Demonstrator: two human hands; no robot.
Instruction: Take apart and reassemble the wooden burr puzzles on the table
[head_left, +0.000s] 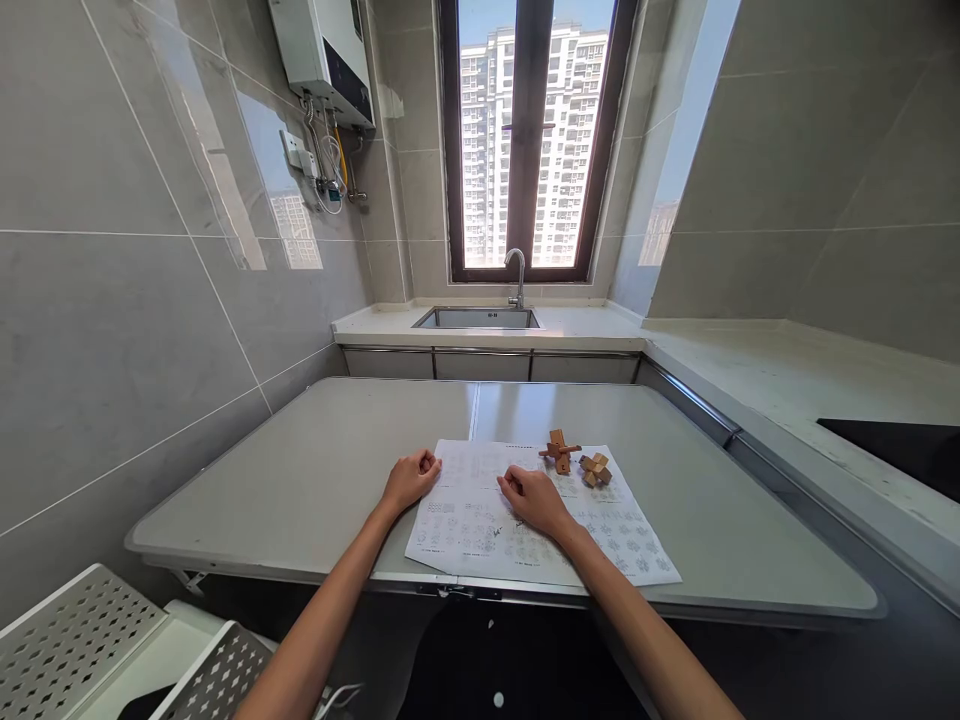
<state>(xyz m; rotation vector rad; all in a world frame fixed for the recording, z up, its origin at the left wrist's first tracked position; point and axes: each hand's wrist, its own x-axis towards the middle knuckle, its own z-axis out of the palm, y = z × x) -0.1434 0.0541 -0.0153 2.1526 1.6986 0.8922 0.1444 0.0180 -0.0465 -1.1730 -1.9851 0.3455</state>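
The printed sheet (480, 515) lies on the pale counter (750, 540). The right hand (529, 495) rests on it, fingers curled inward; the left hand (412, 477) sits curled at its left edge. I can't tell whether either pinches anything. For easy reading, I'd slide the right hand off the print. Just beyond, a lighter wooden puzzle (595, 470) and a darker wooden puzzle (559, 452) stand on the page's far right.
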